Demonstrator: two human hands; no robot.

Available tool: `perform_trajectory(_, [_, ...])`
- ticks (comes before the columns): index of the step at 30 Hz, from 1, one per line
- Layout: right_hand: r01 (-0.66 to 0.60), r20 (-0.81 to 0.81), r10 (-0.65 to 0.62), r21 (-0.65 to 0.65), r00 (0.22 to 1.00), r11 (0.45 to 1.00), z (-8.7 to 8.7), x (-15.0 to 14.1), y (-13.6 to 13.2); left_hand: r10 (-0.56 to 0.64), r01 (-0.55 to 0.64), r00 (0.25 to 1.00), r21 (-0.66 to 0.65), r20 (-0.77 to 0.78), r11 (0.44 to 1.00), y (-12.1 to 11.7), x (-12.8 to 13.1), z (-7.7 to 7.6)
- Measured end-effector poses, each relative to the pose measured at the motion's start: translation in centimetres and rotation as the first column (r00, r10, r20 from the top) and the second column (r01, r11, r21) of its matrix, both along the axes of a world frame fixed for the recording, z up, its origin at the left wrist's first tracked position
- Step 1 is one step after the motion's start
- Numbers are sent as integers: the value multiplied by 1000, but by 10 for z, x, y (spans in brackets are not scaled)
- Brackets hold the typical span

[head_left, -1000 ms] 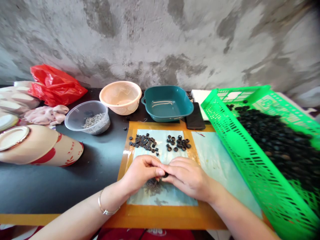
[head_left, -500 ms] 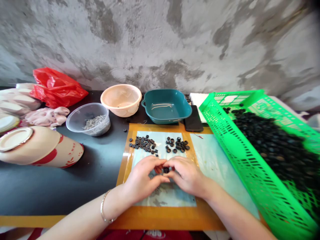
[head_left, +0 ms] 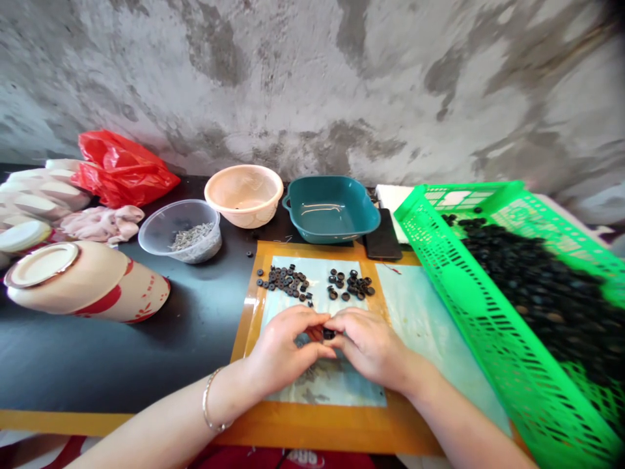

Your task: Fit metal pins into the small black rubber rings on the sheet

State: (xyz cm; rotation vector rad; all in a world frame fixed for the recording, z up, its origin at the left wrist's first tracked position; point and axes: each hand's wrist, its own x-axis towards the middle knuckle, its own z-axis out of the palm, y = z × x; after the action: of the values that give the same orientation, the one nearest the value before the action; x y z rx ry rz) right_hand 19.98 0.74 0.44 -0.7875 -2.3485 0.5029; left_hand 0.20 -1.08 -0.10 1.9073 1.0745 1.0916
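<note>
My left hand (head_left: 286, 348) and my right hand (head_left: 368, 342) meet fingertip to fingertip over a pale mat (head_left: 415, 312) on an orange-edged board (head_left: 312, 426). Both pinch one small black ring (head_left: 328, 334) between them. Under the hands lies a heap of thin grey metal pins (head_left: 312, 374), partly hidden. Beyond the fingers sit two loose groups of black rings, one on the left (head_left: 286, 281) and one on the right (head_left: 349, 285). A bracelet (head_left: 209, 410) circles my left wrist.
A green slatted crate (head_left: 469, 286) full of black rings (head_left: 547, 293) tilts at the right. Behind the board stand a teal dish (head_left: 332, 208), a peach bowl (head_left: 244, 194), a clear tub of pins (head_left: 180, 229) and a dark phone (head_left: 383, 240). Stacked bowls (head_left: 88, 283) and a red bag (head_left: 122, 168) lie left.
Both hands have shifted slightly away from me along the mat, still pressed together on the ring. The view has drifted a little, so the table objects sit further right.
</note>
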Motion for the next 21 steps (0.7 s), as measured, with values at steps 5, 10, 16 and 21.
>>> perform_trajectory(5, [25, 16, -25, 1, 1000, 1000, -4, 0, -1, -15, 16, 995, 2, -99, 1000, -1, 1, -4])
perform_trajectory(10, [42, -18, -43, -37, 999, 998, -10, -4, -4, -36, 45, 983, 46, -181, 998, -3, -2, -7])
perform_trajectory(16, [61, -85, -69, -98, 994, 993, -11, -7, -6, -5, 5, 994, 9, -107, 1000, -4, -1, 2])
perform_trajectory(21, [80, -156, -91, -78, 984, 994, -1, -7, -2, 56, 49, 963, -373, 264, 927, 2, 4, 8])
